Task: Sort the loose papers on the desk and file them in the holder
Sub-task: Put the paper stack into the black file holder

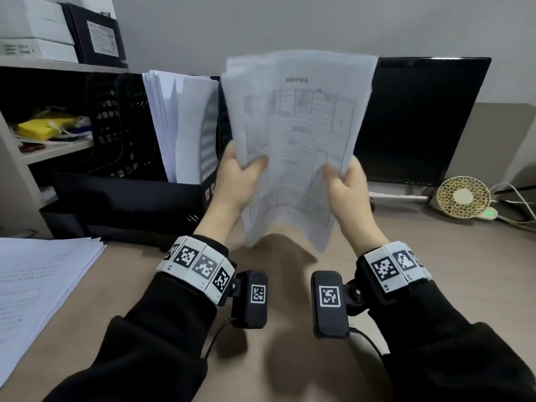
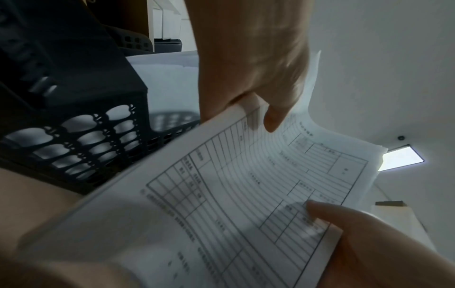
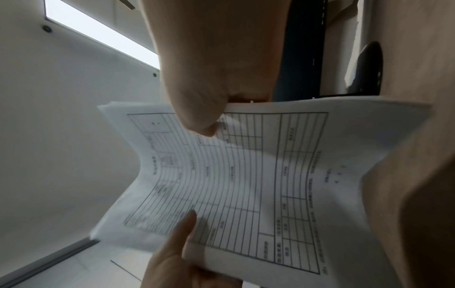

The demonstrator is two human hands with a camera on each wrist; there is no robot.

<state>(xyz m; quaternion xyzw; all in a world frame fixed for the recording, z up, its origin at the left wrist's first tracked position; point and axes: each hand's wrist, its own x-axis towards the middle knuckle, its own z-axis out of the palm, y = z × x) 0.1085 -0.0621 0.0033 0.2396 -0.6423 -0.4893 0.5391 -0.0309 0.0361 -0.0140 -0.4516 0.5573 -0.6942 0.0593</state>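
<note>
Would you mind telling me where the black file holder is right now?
In the head view the black file holder stands on the desk at the left, beside the left hand, with the monitor to its right.

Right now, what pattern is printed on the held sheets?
A ruled black table grid on the white held sheets; clearest in the right wrist view.

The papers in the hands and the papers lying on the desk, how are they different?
The held papers are up in the air, gripped by the left hand and right hand; the desk stack lies flat, untouched. The held papers bend and curl; the desk stack is flat. The held top sheet shows a ruled table; the desk stack's shows faint text lines. Both are white printed sheets.
</note>
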